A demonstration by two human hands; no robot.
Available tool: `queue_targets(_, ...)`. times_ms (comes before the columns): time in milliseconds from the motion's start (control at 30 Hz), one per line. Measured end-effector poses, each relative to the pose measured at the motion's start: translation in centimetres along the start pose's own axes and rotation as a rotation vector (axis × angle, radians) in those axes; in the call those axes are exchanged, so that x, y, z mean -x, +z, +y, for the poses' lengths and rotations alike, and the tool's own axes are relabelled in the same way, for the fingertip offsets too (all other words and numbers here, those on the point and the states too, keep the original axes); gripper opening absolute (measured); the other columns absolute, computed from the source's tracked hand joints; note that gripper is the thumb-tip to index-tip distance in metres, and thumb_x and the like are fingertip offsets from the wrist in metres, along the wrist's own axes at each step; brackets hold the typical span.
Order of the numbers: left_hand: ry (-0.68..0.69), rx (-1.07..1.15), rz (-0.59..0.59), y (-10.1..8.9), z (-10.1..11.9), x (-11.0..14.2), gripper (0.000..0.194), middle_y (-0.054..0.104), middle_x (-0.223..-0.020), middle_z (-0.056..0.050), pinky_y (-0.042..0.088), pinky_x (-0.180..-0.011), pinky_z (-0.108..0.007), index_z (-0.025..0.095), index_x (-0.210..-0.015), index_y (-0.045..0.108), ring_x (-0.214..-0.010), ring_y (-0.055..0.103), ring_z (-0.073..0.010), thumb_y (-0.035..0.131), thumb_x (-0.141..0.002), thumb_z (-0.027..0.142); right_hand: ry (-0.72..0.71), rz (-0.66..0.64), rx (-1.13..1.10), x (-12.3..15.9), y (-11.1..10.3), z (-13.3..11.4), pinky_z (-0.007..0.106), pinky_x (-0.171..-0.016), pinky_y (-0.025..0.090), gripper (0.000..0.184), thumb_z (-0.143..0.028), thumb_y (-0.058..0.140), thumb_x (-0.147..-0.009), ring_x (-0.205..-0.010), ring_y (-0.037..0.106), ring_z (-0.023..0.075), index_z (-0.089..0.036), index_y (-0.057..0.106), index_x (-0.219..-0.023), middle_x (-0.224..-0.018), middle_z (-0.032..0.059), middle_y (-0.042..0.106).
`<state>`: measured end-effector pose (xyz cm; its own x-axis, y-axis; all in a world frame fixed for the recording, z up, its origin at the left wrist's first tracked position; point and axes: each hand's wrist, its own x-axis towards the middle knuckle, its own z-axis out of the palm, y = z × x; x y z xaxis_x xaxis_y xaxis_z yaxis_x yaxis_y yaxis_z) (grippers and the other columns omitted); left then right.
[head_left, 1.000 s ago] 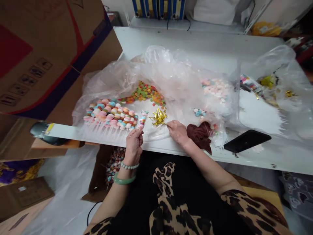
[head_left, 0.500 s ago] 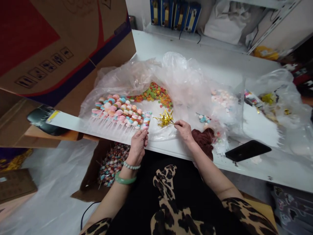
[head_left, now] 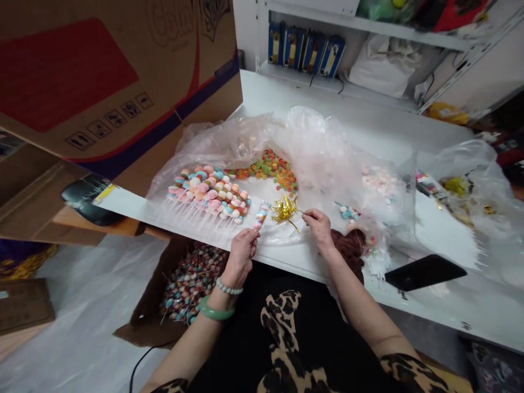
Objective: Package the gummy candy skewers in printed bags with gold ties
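Observation:
My left hand is closed round the lower end of a wrapped marshmallow stick, its pastel candy in a clear wrapper pointing up and slightly right. Between the thumb and fingers of my right hand is the end of a thin gold twist tie. It leads left to a small heap of shiny gold twist ties on the plastic; whether it is free of the heap I cannot tell. Left of my left hand lie rows of marshmallow sticks, white sticks toward me. Behind the heap are colourful gummy rings.
A large cardboard carton stands at the left of the white table. Below the edge, an open box holds wrapped candies. On the right are a brown cloth, a black phone and crumpled clear plastic.
The camera view has tilted up, so everything sits lower in it. The wrapped marshmallow stick now leans more to the right, nearer the gold heap. Both hands keep their pinch.

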<state>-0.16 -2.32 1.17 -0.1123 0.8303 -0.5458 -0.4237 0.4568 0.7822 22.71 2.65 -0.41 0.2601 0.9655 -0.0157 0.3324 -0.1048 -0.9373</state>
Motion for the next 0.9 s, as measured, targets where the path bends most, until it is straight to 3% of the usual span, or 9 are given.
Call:
queue_targets(133, -0.006, -0.017, -0.007, 1.2, -0.3, 0.3, 0.034, 0.039, -0.043, 0.009, 0.009, -0.034, -0.017, 0.015, -0.061, 0.053, -0.033, 0.022, -0.0004, 0.077, -0.058, 0.04, -0.121, 0.013, 0.063, 2.3, 1.2, -2.1, 0.028, -0.067, 0.041, 0.017, -0.033, 0.056, -0.077, -0.069, 0.055, 0.0169, -0.02, 0.064, -0.071, -0.068, -0.0005, 0.061)
queue_targets(233, -0.009, -0.027, -0.007, 2.3, -0.7, 0.6, 0.033, 0.038, -0.043, 0.009, 0.009, -0.035, -0.018, 0.016, -0.06, 0.05, -0.034, 0.022, -0.0004, 0.075, -0.06, 0.038, -0.347, -0.133, 0.227, 4.9, 3.5, -4.0, 0.029, -0.077, 0.042, 0.02, -0.025, 0.049, -0.086, -0.082, 0.06, 0.0186, -0.021, 0.068, -0.082, -0.084, 0.0035, 0.069)
queue_targets(300, 0.004, -0.016, -0.011, 2.9, -1.0, 0.8, 0.034, 0.038, -0.044, 0.01, 0.011, -0.036, -0.018, 0.017, -0.059, 0.047, -0.034, 0.023, -0.0005, 0.075, -0.061, 0.036, -0.485, -0.188, 0.42, 6.4, 4.9, -4.7, 0.03, -0.078, 0.04, 0.025, -0.022, 0.045, -0.091, -0.082, 0.06, 0.0197, -0.019, 0.07, -0.086, -0.083, 0.0059, 0.069)
queue_targets(433, 0.003, 0.014, -0.058, 3.3, -1.5, 0.8, 0.037, 0.039, -0.045, 0.01, 0.012, -0.036, -0.019, 0.017, -0.063, 0.048, -0.034, 0.024, -0.0008, 0.077, -0.059, 0.041, -0.582, -0.105, 0.728, 7.2, 6.1, -4.7, 0.032, -0.071, 0.034, 0.028, -0.021, 0.043, -0.094, -0.072, 0.055, 0.0198, -0.017, 0.068, -0.081, -0.073, 0.0072, 0.066)
queue_targets(567, -0.001, 0.045, -0.067, 3.3, -1.9, 0.3, 0.044, 0.039, -0.045, 0.01, 0.012, -0.037, -0.019, 0.017, -0.064, 0.049, -0.034, 0.024, -0.0011, 0.079, -0.056, 0.048, -0.642, -0.089, 0.777, 7.0, 6.0, -4.1, 0.032, -0.067, 0.032, 0.029, -0.021, 0.044, -0.093, -0.068, 0.054, 0.0192, -0.017, 0.065, -0.073, -0.069, 0.0069, 0.065)
queue_targets(667, 0.012, 0.047, -0.01, 3.2, -2.0, 0.4, 0.046, 0.039, -0.045, 0.01, 0.013, -0.038, -0.021, 0.017, -0.065, 0.05, -0.035, 0.025, -0.0022, 0.078, -0.056, 0.053, -0.587, -0.181, 0.598, 7.4, 5.5, -3.8, 0.031, -0.069, 0.037, 0.029, -0.019, 0.042, -0.089, -0.073, 0.059, 0.0196, -0.018, 0.069, -0.079, -0.076, 0.0073, 0.069)
queue_targets(800, 0.079, -0.05, 0.056, 3.2, -2.1, 0.7, 0.048, 0.036, -0.043, 0.008, 0.017, -0.043, -0.022, 0.018, -0.054, 0.046, -0.041, 0.026, -0.0037, 0.074, -0.058, 0.056, -0.259, -0.332, 0.233, 6.7, 4.8, -2.5, 0.03, -0.074, 0.046, 0.025, -0.036, 0.053, -0.084, -0.081, 0.064, 0.0201, -0.022, 0.073, -0.087, -0.088, 0.0047, 0.073)
queue_targets(833, 0.098, -0.071, 0.063, 3.2, -2.1, 0.4, 0.046, 0.037, -0.043, 0.008, 0.019, -0.044, -0.023, 0.018, -0.054, 0.046, -0.042, 0.027, -0.0045, 0.074, -0.06, 0.054, -0.196, -0.354, 0.13, 6.1, 4.9, -2.0, 0.031, -0.079, 0.048, 0.028, -0.042, 0.059, -0.079, -0.088, 0.065, 0.0221, -0.023, 0.074, -0.093, -0.097, 0.0052, 0.074)
queue_targets(900, 0.115, -0.079, 0.068, 3.0, -2.2, -0.1, 0.043, 0.038, -0.044, 0.007, 0.02, -0.047, -0.024, 0.018, -0.054, 0.046, -0.045, 0.028, -0.0055, 0.073, -0.061, 0.051, -0.029, -0.426, -0.04, 4.8, 5.5, -1.3, 0.032, -0.077, 0.052, 0.034, -0.05, 0.07, -0.066, -0.088, 0.065, 0.0244, -0.021, 0.076, -0.084, -0.093, 0.0062, 0.074)
